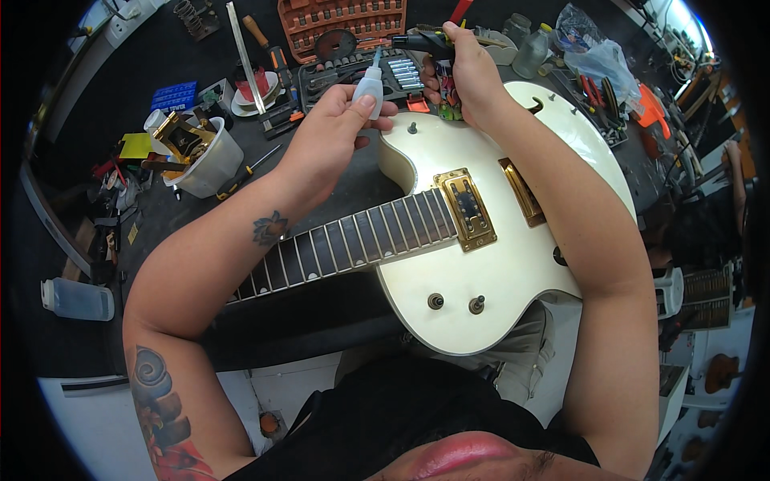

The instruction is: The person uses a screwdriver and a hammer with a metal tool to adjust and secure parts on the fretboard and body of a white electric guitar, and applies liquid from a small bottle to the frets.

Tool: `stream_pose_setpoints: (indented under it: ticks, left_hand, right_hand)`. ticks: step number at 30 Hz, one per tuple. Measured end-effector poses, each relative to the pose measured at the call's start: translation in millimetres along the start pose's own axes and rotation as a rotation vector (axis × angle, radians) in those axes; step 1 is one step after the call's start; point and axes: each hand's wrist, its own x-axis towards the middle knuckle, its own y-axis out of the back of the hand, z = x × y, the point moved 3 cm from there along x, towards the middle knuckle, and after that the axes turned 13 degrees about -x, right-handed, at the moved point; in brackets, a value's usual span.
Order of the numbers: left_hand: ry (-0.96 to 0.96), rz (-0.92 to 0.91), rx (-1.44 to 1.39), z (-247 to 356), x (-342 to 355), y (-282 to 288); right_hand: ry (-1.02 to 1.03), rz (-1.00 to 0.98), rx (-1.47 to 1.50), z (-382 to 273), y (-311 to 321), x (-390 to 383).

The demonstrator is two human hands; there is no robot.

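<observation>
A cream electric guitar point(437, 309) lies face up before me, its fretboard point(345, 244) running to the lower left. Above its upper edge, my left hand point(325, 132) is closed round a small white squeeze bottle point(369, 90) whose fine nozzle points up. My right hand point(475, 76) grips a torch lighter point(425, 42) with a black barrel and a patterned body. The barrel points left, close to the bottle's nozzle tip; whether a flame burns there I cannot make out. Gold-rimmed pickups point(465, 210) sit in the guitar's body.
Behind my hands lie an orange socket case point(337, 18) and a dark tool tray. At left stands a white tub point(220, 160) of gold hardware beside a screwdriver point(249, 172). A glass jar point(531, 56) and plastic bags are at the back right. A translucent bottle point(78, 300) lies far left.
</observation>
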Motion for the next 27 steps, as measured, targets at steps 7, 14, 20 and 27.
stream_pose_setpoints:
  ticks: [7, 14, 20, 27]
  left_hand:
    - [0.009, 0.007, 0.003, 0.0, 0.4, 0.8]
    - [0.014, 0.007, -0.004, 0.1, 0.5, 0.2]
    - [0.012, 0.002, 0.001, 0.3, 0.4, -0.2]
    - [0.016, 0.015, 0.01, 1.2, -0.2, 0.1]
  right_hand:
    - [-0.005, 0.001, 0.01, -3.0, -2.0, -2.2]
    - [0.005, -0.016, 0.019, -3.8, -2.0, -3.1]
    - [0.018, -0.023, 0.023, -4.0, -1.4, -3.4]
    - [0.005, -0.006, 0.026, 0.4, 0.0, 0.2]
